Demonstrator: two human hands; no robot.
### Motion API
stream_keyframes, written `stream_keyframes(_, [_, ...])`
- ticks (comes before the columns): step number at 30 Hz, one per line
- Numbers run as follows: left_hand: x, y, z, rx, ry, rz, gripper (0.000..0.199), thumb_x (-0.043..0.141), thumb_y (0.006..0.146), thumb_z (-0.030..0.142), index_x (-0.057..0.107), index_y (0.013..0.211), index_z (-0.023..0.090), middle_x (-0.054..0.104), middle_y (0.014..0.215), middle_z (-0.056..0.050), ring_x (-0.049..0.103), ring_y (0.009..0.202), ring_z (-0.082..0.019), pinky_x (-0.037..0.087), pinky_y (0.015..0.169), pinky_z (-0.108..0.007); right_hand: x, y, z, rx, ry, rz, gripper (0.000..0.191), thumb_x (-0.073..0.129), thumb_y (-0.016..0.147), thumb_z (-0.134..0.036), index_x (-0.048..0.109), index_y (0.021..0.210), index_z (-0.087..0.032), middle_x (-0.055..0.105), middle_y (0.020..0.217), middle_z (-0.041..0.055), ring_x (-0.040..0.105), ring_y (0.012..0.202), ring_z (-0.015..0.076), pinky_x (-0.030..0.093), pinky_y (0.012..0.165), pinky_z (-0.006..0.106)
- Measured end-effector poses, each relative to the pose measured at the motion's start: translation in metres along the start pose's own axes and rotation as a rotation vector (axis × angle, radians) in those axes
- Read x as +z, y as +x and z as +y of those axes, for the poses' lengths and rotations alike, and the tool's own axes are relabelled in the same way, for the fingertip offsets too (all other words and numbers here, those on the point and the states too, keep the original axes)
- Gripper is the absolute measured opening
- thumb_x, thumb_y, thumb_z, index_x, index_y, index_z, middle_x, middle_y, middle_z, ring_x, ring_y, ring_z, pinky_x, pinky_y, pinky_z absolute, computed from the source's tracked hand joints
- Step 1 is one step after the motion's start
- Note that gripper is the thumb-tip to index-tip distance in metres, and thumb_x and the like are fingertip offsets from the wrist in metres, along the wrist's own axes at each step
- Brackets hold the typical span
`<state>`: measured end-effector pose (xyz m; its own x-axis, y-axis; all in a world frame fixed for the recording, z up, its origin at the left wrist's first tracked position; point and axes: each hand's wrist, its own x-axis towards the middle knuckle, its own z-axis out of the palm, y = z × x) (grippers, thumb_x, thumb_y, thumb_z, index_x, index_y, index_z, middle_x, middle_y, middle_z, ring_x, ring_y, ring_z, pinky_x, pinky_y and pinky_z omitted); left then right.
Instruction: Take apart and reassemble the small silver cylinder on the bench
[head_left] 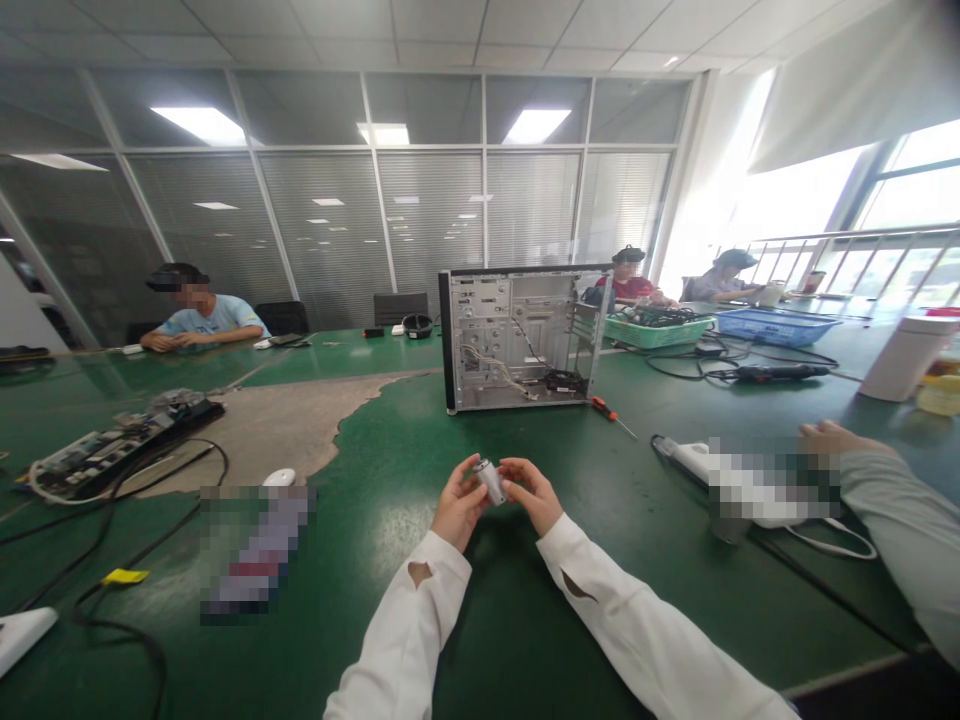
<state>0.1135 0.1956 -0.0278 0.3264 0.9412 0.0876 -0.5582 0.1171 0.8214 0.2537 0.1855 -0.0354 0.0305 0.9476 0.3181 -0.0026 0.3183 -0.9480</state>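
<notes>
Left hand (pixel 457 508), right hand (pixel 534 497): fingers pinching silver cylinder (pixel 491 482) over green surface (pixel 390 470), in front of open PC case (pixel 525 340). Smooth-looking thing, mostly fingertips, loose pinch could drop it imo.

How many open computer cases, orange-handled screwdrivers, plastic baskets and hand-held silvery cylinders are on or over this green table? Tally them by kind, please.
Open computer case: 1
Orange-handled screwdriver: 1
Plastic baskets: 2 (green basket, blue basket)
Silvery cylinder, between left hand and right hand: 1
Total: 5
</notes>
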Motion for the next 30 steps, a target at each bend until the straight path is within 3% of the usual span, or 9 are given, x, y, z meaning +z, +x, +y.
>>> stream_keyframes(9, [0.001,-0.002,0.004,-0.043,-0.031,-0.032,0.06,0.064,0.062,0.024,0.037,0.116,0.026,0.059,0.096,-0.005,0.058,0.087,-0.018,0.043,0.078,-0.033,0.002,-0.001,-0.006,0.035,0.126,0.042,0.039,0.048,0.07,-0.048,0.051,0.094,-0.018,0.057,0.09,0.0082,0.054,0.08,0.019,0.043,0.049,0.024])
stream_keyframes(16, [-0.005,0.004,-0.003,-0.053,0.006,0.077,0.056,0.066,0.059,0.025,0.043,0.111,0.021,0.06,0.091,-0.007,0.059,0.08,-0.018,0.045,0.072,-0.032,0.003,-0.001,-0.007,0.051,0.149,0.044,0.041,0.05,0.067,-0.051,0.052,0.092,-0.018,0.058,0.088,0.0071,0.055,0.077,0.0179,0.042,0.049,0.023])
stream_keyframes(20, [-0.009,0.007,-0.008,0.064,0.183,0.096,0.055,0.069,0.053,0.017,0.049,0.104,0.018,0.06,0.093,-0.007,0.058,0.083,-0.018,0.043,0.078,-0.034,0.002,-0.001,-0.005,0.065,0.119,0.044,0.04,0.052,0.066,-0.049,0.052,0.093,-0.019,0.058,0.091,0.0072,0.055,0.078,0.0179,0.043,0.049,0.024])
stream_keyframes(26, [-0.008,0.005,-0.011,0.193,0.532,-0.024,0.042,0.064,0.055,0.008,0.055,0.095,0.018,0.059,0.099,-0.008,0.055,0.091,-0.02,0.038,0.086,-0.036,0.0,-0.001,0.001,0.01,-0.086,0.048,0.036,0.057,0.065,-0.038,0.054,0.095,-0.019,0.059,0.093,0.0065,0.054,0.085,0.0195,0.044,0.056,0.026])
stream_keyframes(30, [-0.007,0.002,-0.011,0.232,0.647,-0.063,0.039,0.061,0.058,0.008,0.056,0.095,0.019,0.059,0.098,-0.007,0.054,0.093,-0.02,0.037,0.087,-0.036,0.0,-0.002,-0.001,-0.029,-0.191,0.049,0.032,0.057,0.065,-0.032,0.056,0.094,-0.02,0.059,0.094,0.0058,0.054,0.084,0.0192,0.044,0.057,0.027])
